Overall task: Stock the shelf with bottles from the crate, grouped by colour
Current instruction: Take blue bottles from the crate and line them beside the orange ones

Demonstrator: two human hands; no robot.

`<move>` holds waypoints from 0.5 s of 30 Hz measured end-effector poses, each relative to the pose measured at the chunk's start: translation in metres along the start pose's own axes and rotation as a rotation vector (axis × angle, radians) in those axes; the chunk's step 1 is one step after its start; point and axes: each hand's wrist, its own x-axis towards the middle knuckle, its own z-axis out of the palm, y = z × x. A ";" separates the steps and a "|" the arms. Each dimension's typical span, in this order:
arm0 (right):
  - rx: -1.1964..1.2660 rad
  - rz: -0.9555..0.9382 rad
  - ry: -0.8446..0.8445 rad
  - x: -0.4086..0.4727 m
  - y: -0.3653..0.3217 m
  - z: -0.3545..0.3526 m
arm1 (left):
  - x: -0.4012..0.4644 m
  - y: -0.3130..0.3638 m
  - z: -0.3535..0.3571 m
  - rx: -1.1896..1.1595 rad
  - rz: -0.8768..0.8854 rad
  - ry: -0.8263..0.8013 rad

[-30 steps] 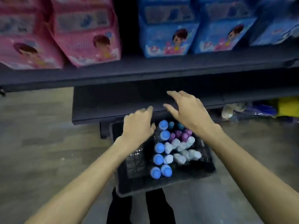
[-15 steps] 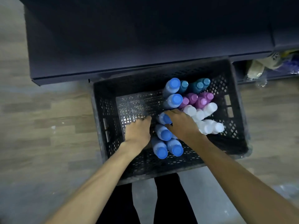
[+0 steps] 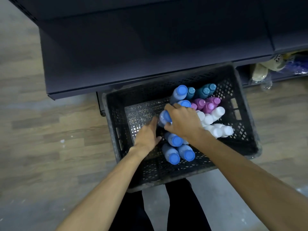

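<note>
Both hands inside black crate (image 3: 246,114) below dark shelf (image 3: 150,52). Right hand (image 3: 182,121) curls round blue-capped bottle (image 3: 164,117), body mostly hidden. Left hand (image 3: 148,135) beside it, fingertips concealed, grip cannot be told. Teal, purple, white bottles at crate's right, partly covered.

Both bare forearms reached forward and down, converging. The right hand (image 3: 183,121) curled over a bottle (image 3: 164,117), thumb and fingers around its top. The left hand (image 3: 147,135) lay just beside it, fingers pointing forward.
</note>
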 end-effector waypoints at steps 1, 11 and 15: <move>0.022 -0.010 0.044 -0.003 -0.005 -0.014 | -0.002 -0.001 -0.005 -0.106 -0.005 0.018; 0.158 -0.034 0.290 -0.036 -0.048 -0.183 | -0.059 0.039 -0.110 -0.444 0.188 0.285; 0.202 -0.039 0.356 -0.056 -0.059 -0.263 | -0.097 0.078 -0.169 -0.456 0.338 0.336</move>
